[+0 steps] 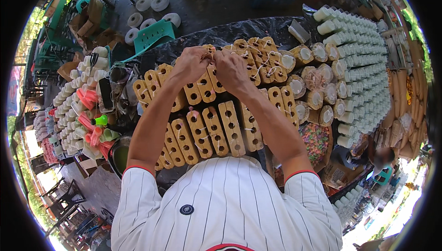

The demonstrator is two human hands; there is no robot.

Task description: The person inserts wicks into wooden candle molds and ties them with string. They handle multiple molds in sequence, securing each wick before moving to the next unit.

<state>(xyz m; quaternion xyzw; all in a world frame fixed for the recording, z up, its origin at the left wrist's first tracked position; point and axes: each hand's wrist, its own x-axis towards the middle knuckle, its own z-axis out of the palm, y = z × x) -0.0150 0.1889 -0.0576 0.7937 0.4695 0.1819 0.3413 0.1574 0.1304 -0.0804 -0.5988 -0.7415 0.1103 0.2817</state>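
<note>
My left hand [193, 65] and my right hand [230, 68] meet over the far row of tan blocks, fingertips pinched close together. What they pinch is too small and hidden to make out. Narrow and pierced with round holes, the blocks stand side by side in rows; one far block [206, 86] is just below my hands. A nearer block [231, 129] stands in the row by my shirt. Thin white strings run over many of them, some beside my right fingers. My wrists cover part of the far row.
Pale cups [363, 73] fill the right side, beside round plastic-wrapped packs [315, 99] and a tray of colourful bits [315, 143]. On the left are more pale cups [69, 101], pink pieces [86, 98] and a phone [106, 93]. A green basket [154, 37] stands beyond the black sheet.
</note>
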